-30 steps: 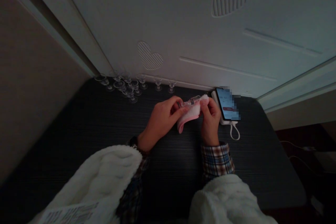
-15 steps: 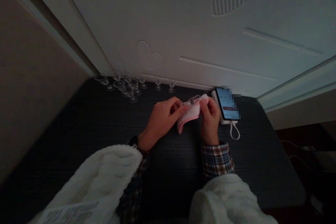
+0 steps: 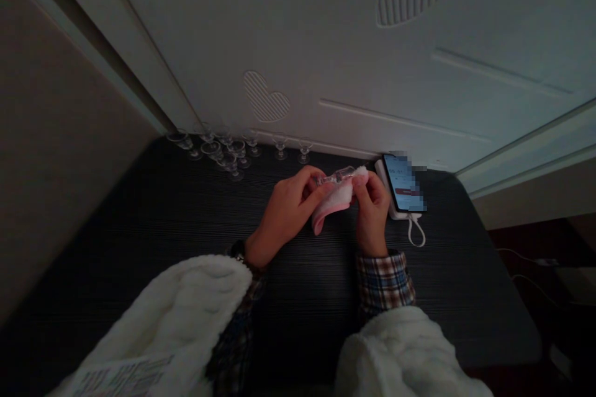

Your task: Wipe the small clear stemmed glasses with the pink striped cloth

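Observation:
Above the dark table (image 3: 139, 242), both my hands hold a small clear stemmed glass (image 3: 336, 176) lying sideways, together with a pink and white cloth (image 3: 331, 203). My left hand (image 3: 286, 211) pinches the glass's left end with closed fingers. My right hand (image 3: 371, 211) is closed on the cloth, pressing it round the glass's right end. The cloth's loose end hangs down between my hands.
Several small clear stemmed glasses (image 3: 223, 152) stand at the table's back left by the white panelled wall (image 3: 326, 56). A lit phone (image 3: 404, 183) lies on a white power bank with a cable (image 3: 416, 231), just right of my right hand.
The glass and cloth have shifted slightly up and left between my hands, and the cloth's hanging end has swung a little left.

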Demonstrator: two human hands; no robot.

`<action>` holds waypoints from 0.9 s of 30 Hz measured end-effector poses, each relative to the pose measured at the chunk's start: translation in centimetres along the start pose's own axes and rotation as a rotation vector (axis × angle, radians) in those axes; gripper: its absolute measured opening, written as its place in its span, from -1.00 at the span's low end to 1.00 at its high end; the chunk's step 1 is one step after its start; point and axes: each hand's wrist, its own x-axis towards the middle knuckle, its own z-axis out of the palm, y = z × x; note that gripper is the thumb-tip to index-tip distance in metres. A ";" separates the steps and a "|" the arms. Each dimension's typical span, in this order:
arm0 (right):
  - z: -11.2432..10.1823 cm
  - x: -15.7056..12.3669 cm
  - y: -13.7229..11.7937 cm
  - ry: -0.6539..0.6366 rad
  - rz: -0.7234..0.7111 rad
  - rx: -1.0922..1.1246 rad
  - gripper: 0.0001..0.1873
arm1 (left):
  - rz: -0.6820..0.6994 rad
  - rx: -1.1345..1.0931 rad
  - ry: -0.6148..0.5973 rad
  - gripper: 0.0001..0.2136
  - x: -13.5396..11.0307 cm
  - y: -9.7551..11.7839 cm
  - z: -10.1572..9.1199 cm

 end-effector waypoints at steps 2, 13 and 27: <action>0.0 0.0 0.0 -0.002 0.000 -0.007 -0.73 | 0.006 0.008 0.000 -0.72 0.0 0.1 -0.1; -0.1 0.1 0.1 -0.007 -0.004 -0.013 -0.73 | 0.007 0.043 0.008 -0.69 0.1 0.0 -0.1; 0.0 -0.1 -0.1 -0.011 0.006 0.023 -0.75 | -0.006 -0.040 0.027 -0.66 0.0 -0.2 0.0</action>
